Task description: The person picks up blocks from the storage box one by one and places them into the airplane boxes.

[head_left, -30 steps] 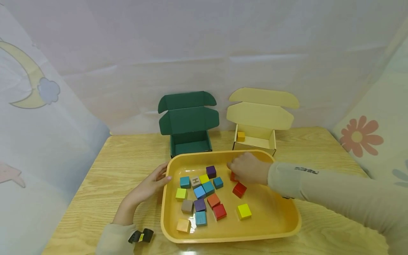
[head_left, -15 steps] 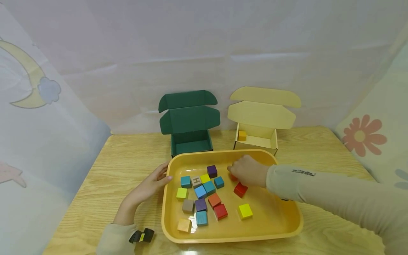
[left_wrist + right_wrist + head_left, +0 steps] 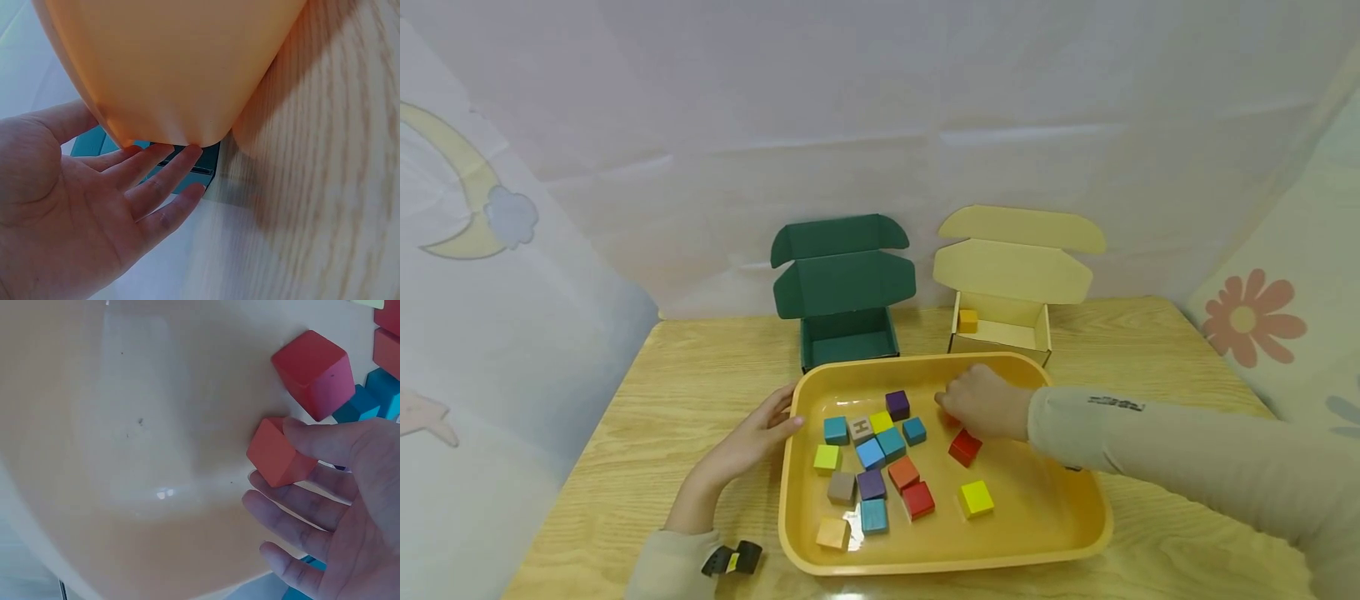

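A yellow tray (image 3: 1060,533) with several coloured wooden cubes lies at the middle of the table. My left hand (image 3: 752,437) holds its left rim, thumb over the edge; in the left wrist view the fingertips (image 3: 194,150) touch the outer wall. Inside the tray, on the right, my right hand (image 3: 985,402) pinches an orange-red cube (image 3: 275,450) between thumb and fingers. The head view shows only a sliver of that cube beneath the hand. Close beside it is a red cube (image 3: 966,447). A yellow cube (image 3: 976,498) sits nearer the front.
Behind the tray stand a dark green box (image 3: 850,346) and a cream box (image 3: 1011,335), both with lids up. An orange-yellow cube (image 3: 968,322) is in the cream box. The other cubes, among them a purple one (image 3: 897,405), cluster at the tray's left.
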Demonstrator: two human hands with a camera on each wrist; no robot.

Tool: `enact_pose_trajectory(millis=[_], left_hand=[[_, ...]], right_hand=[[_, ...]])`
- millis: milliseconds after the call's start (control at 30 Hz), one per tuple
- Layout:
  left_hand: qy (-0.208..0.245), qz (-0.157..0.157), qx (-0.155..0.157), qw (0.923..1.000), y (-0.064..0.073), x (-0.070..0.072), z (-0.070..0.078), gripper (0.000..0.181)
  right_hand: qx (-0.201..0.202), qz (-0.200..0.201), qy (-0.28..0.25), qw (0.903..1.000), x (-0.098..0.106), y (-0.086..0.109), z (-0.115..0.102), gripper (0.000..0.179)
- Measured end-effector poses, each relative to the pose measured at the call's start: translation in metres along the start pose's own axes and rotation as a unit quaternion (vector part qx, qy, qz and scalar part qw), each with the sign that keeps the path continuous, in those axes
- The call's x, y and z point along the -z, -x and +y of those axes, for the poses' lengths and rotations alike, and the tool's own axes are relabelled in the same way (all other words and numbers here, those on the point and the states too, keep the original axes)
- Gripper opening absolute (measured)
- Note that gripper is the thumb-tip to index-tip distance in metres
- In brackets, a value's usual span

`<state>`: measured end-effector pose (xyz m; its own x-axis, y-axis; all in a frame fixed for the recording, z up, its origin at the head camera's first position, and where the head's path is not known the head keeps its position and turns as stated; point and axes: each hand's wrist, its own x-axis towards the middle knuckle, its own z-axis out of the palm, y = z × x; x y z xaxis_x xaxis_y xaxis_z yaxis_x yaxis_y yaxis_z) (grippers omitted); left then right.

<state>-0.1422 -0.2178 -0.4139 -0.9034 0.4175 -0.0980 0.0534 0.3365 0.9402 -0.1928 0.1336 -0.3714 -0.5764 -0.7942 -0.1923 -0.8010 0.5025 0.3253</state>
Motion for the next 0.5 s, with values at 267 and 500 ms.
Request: enact_pose_trajectory(millis=[267,500], left_hand=[[-0.002,0.004,0.004,1.0,-0.001,0.0,0.001,0.063],[0.0,0.004,0.002,1.0,0.0,0.0,0.0,0.064]], right_hand=[[0.006,-0.001,0.009,0.9999,0.012,0.002,0.005,0.013],[0.011,-0.027,-0.047,0.9985,0.026,0.006,0.011,0.018]])
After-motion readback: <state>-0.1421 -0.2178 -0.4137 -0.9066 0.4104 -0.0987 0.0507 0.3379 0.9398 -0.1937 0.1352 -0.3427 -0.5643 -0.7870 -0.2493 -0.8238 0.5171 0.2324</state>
